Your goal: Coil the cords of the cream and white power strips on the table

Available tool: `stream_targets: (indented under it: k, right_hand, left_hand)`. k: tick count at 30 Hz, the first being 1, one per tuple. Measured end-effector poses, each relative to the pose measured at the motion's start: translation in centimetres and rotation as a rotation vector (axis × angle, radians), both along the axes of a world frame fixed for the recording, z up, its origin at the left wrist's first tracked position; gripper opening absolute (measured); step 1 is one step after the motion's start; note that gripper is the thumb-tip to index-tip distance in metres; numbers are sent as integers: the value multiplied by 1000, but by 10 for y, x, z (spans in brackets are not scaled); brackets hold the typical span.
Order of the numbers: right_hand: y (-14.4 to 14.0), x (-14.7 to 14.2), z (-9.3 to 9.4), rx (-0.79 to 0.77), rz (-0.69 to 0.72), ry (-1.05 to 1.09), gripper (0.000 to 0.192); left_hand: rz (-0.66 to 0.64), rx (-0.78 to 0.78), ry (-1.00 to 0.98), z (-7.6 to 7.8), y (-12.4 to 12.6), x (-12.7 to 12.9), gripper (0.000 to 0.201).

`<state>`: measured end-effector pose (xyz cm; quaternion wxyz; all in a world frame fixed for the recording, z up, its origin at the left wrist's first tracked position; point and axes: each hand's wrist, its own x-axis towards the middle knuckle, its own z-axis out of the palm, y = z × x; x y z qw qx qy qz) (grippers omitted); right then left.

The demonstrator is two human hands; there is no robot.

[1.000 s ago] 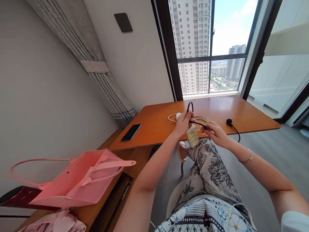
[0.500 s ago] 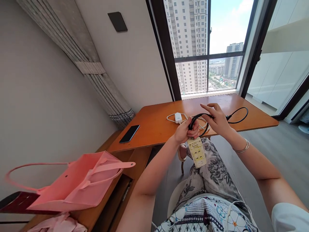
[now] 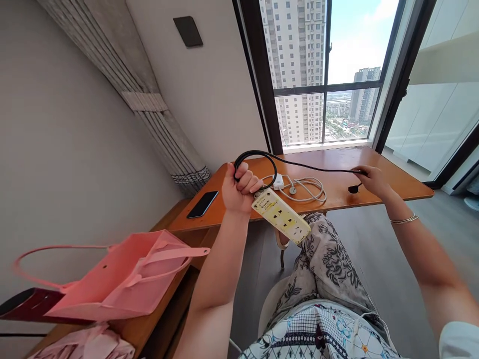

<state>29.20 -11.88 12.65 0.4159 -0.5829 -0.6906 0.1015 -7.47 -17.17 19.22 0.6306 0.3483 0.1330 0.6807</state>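
My left hand (image 3: 241,188) is closed round a loop of black cord (image 3: 275,172). From that cord a cream and yellow power strip (image 3: 282,216) hangs tilted below the fist, its sockets facing up at me. My right hand (image 3: 372,180) pinches the free stretch of the cord over the right side of the desk. A black plug (image 3: 354,189) dangles just under those fingers. Between both hands the cord runs almost straight. Behind the power strip, a white cable (image 3: 314,192) with a white block (image 3: 278,181) and a plug lies on the desk.
A dark phone (image 3: 202,204) rests at the left of the wooden desk (image 3: 352,157). On a lower wooden surface at left stand a pink bag (image 3: 112,284) and a dark red object (image 3: 35,304). My knees are under the power strip, and a window is beyond the desk.
My hands have moved apart: the left to the left with the power strip, the right to the right along the cord. The cord between them is drawn out and the power strip has swung sideways.
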Motion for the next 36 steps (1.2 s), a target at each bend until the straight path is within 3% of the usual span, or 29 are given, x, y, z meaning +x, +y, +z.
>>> stream_targets:
  k: [5, 9, 12, 15, 18, 20, 25, 28, 32, 36]
  right_hand:
    - [-10, 27, 7, 25, -95, 285, 30]
    - [-20, 25, 8, 27, -53, 312, 32]
    - [-23, 12, 4, -72, 123, 241, 41]
    - [-31, -14, 0, -183, 391, 150, 53]
    - [-41, -45, 0, -288, 709, 124, 53]
    - [-45, -62, 0, -266, 798, 201, 49]
    - [-31, -81, -1, -178, 706, 587, 54]
    - [-14, -90, -8, -234, 593, 693, 57]
    - [-6, -112, -25, -363, 535, 456, 56]
    - [-23, -134, -33, -320, 524, 27, 40]
  left_hand:
    - [7, -3, 27, -8, 1, -7, 52]
    - [35, 28, 6, -10, 1, -6, 53]
    - [16, 23, 19, -8, 1, -1, 54]
    - [-51, -8, 79, -7, -3, 8, 55]
    - [-140, -45, 141, -9, -8, 18, 57]
    - [-185, -52, 152, -11, -11, 22, 57]
    - [-206, -58, 116, -14, -15, 23, 57]
    - [-219, -66, 108, -15, -18, 25, 57]
    - [-225, -10, 108, -16, -19, 31, 57]
    - [-136, 83, 136, -17, -16, 34, 57]
